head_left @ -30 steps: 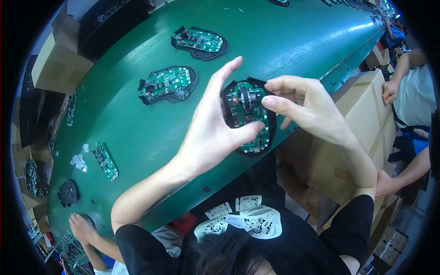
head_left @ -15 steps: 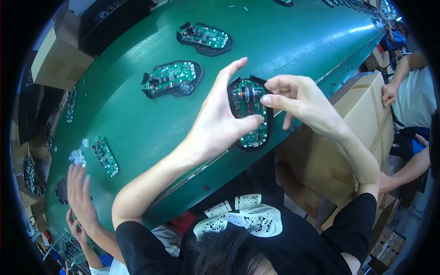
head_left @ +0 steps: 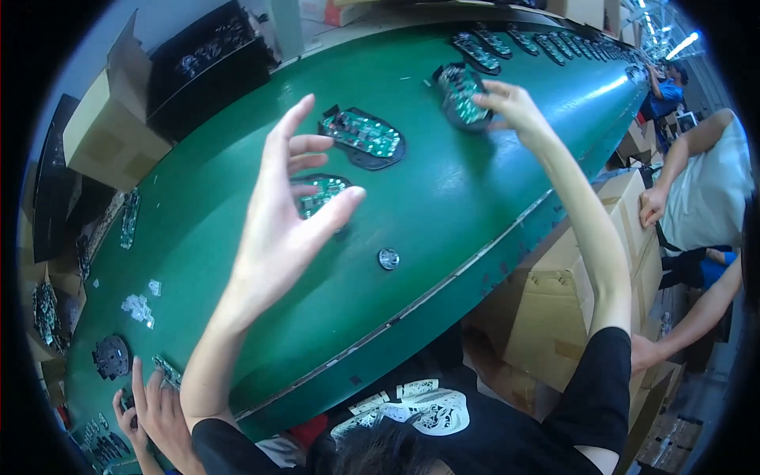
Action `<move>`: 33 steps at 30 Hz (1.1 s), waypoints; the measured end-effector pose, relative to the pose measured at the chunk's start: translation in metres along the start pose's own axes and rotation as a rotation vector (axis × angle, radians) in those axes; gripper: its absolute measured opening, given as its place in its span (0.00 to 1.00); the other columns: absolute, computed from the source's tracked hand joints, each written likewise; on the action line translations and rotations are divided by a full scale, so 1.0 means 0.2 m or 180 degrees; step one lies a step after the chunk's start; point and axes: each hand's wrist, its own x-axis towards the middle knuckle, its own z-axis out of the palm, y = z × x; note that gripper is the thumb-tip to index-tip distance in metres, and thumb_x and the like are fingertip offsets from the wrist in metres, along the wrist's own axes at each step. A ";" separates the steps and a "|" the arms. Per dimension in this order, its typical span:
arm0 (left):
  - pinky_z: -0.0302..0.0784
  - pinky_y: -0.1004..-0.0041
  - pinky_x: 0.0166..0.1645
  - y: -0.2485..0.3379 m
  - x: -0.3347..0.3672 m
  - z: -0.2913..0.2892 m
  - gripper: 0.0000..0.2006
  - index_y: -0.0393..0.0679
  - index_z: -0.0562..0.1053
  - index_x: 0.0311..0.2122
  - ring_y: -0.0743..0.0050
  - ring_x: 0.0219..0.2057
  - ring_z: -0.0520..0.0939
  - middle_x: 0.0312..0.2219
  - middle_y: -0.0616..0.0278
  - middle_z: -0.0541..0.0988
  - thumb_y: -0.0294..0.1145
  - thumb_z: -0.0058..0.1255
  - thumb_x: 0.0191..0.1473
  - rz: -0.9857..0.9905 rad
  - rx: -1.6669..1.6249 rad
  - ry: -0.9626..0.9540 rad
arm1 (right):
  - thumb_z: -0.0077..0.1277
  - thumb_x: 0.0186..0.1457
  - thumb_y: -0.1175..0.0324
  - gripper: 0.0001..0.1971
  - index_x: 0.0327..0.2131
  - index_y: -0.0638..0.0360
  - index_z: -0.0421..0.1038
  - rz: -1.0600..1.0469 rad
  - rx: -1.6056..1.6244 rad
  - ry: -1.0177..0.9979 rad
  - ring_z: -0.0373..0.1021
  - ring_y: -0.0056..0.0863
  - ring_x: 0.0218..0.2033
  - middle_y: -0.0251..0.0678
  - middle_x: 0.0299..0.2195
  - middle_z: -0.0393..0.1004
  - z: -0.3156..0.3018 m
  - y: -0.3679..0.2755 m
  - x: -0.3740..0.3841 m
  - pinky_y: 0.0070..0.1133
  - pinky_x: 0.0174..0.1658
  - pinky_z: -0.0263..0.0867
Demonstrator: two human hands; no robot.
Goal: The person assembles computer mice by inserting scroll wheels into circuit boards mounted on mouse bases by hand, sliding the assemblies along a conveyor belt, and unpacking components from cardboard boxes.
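My right hand is closed on the lower edge of a black plastic housing with a green circuit board, held out over the far part of the table. My left hand is raised with its fingers apart and nothing in it. Its thumb and fingers partly cover a second housing with a circuit board. Just beyond that lies a third housing with its board, board side up. On the table nearer to me sits a small round dark part.
A row of boarded housings runs along the far edge of the green table. Clear plastic bits lie at left, near a co-worker's hand. Cardboard boxes and another person are at right.
My right hand has carried the housing away from me toward the far row. My left hand has let go of it and moved left. The round part now shows on the table.
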 end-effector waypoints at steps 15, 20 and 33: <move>0.73 0.62 0.58 -0.06 0.06 0.00 0.46 0.46 0.50 0.71 0.57 0.58 0.73 0.60 0.46 0.65 0.29 0.64 0.52 -0.0113 0.0085 -0.0145 | 0.63 0.55 0.61 0.29 0.56 0.67 0.71 -0.0413 0.0090 -0.1079 0.75 0.21 0.41 0.37 0.42 0.80 0.21 -0.33 -0.30 0.21 0.42 0.73; 0.73 0.71 0.55 -0.04 0.04 0.08 0.39 0.43 0.56 0.69 0.69 0.51 0.76 0.50 0.53 0.74 0.29 0.60 0.54 -0.0385 -0.0568 -0.0623 | 0.63 0.56 0.67 0.24 0.53 0.70 0.73 -0.0572 -0.0127 -0.1782 0.75 0.18 0.39 0.35 0.39 0.80 0.31 -0.42 -0.69 0.18 0.43 0.72; 0.73 0.75 0.49 -0.01 -0.07 0.11 0.30 0.40 0.65 0.63 0.81 0.39 0.76 0.39 0.63 0.77 0.25 0.52 0.54 -0.0140 -0.0451 -0.0553 | 0.56 0.63 0.63 0.15 0.44 0.68 0.75 0.0250 0.0157 -0.2322 0.71 0.12 0.32 0.29 0.31 0.78 0.37 -0.46 -0.83 0.16 0.32 0.67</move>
